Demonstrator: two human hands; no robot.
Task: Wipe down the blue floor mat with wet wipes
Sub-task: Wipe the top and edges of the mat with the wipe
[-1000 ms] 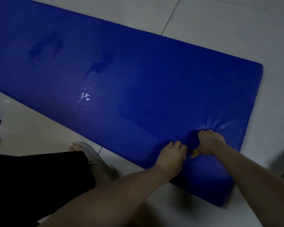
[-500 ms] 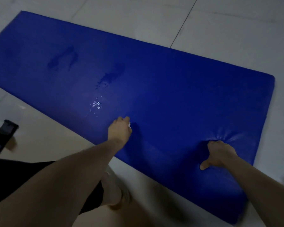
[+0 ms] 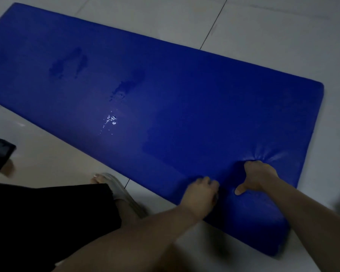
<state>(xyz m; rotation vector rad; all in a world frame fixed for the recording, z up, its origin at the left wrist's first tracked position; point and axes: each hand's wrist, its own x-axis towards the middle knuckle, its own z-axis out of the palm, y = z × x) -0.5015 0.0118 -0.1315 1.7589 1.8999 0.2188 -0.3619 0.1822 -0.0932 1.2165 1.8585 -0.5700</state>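
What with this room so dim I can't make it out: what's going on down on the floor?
A person leans over the blue floor mat on the tiles. Their right hand presses a dent into its near end; the left hand rests on the mat beside it, fingers curled; no wipe shows. Droplets and dark damp marks sit mid-mat.

Nothing legible shows anywhere: the blue floor mat (image 3: pixel 185 85) carries only plain colour (its pale specks and darker smudges are marks, not lettering), and the dark object (image 3: pixel 0 156) at the left edge is too dim to read.
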